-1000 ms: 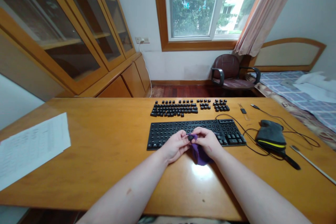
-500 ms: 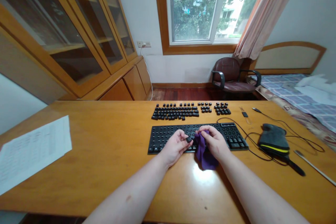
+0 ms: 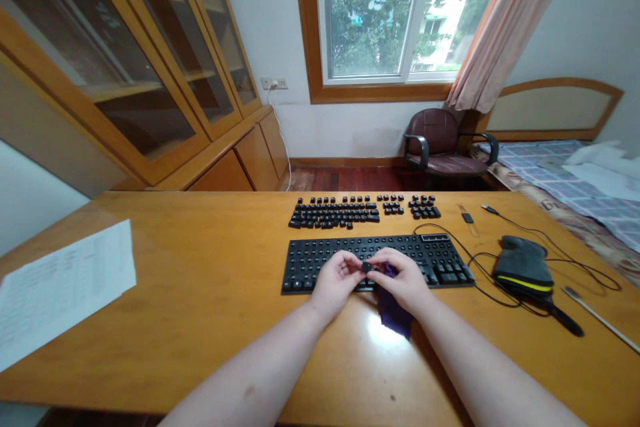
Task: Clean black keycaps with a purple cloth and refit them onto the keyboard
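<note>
Over the front of a black keyboard (image 3: pixel 305 260), most of whose keycaps are off, my two hands meet. My left hand (image 3: pixel 340 283) pinches a small black keycap (image 3: pixel 367 267) between thumb and fingers. Fingertips of my right hand (image 3: pixel 400 280) touch the keycap's other side. A purple cloth (image 3: pixel 395 313) hangs from under my right palm, gripped by the curled fingers, down to the table. Behind the keyboard, loose keycaps (image 3: pixel 335 215) lie in rows laid out like the keyboard. Several keys at the keyboard's right end are still in place.
To the right lie a keycap puller (image 3: pixel 467 218), a USB cable (image 3: pixel 525 220), a grey brush with a yellow stripe (image 3: pixel 525 267) and a thin white-handled brush (image 3: pixel 600 320). Paper sheets (image 3: pixel 70 287) rest on the table (image 3: pixel 200 320) at left. A chair (image 3: pixel 435 140) stands beyond.
My hands have come together at the keycap; the right fingers moved left onto it. The purple cloth has shifted below the right palm and hangs lower.
</note>
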Tool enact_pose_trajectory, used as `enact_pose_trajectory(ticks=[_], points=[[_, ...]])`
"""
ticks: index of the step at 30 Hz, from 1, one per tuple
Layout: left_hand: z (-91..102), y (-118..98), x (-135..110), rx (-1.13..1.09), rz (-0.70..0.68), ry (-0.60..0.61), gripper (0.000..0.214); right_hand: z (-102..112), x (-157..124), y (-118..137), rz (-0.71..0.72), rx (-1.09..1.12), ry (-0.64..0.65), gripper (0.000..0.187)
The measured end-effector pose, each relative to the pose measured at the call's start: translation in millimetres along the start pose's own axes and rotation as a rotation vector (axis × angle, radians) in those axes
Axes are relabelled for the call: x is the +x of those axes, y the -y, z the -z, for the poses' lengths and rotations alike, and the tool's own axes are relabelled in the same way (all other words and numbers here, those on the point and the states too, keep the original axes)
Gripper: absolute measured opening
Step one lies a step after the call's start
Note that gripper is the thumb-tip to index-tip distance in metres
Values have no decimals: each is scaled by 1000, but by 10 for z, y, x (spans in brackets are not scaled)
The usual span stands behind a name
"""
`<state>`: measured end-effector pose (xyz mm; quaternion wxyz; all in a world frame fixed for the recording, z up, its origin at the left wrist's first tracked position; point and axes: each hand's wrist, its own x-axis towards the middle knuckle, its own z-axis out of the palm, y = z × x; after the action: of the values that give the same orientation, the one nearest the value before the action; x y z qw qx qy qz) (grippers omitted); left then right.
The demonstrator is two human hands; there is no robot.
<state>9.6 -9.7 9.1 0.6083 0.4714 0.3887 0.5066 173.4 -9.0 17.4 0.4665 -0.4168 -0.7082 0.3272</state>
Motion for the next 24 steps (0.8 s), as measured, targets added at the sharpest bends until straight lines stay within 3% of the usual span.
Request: enact_pose_trajectory(ticks=[5,11,15,19,24], points=[[26,9,-30,25,7,55,27,84,22,31,37,-83,-9,12],[127,-66,-41,581,-275,96,21,366,112,-108,1,-297,29,16],[134,-88,-26,792,-340,208,23,529,154,-200,-107,-408,55,17],[137,-17,-10,823,-318,162,26,481,137,-172,-167,-453,105,17],[141,31,-9,810,-301,146,34,294,83,-93,-104,-518,217,16]])
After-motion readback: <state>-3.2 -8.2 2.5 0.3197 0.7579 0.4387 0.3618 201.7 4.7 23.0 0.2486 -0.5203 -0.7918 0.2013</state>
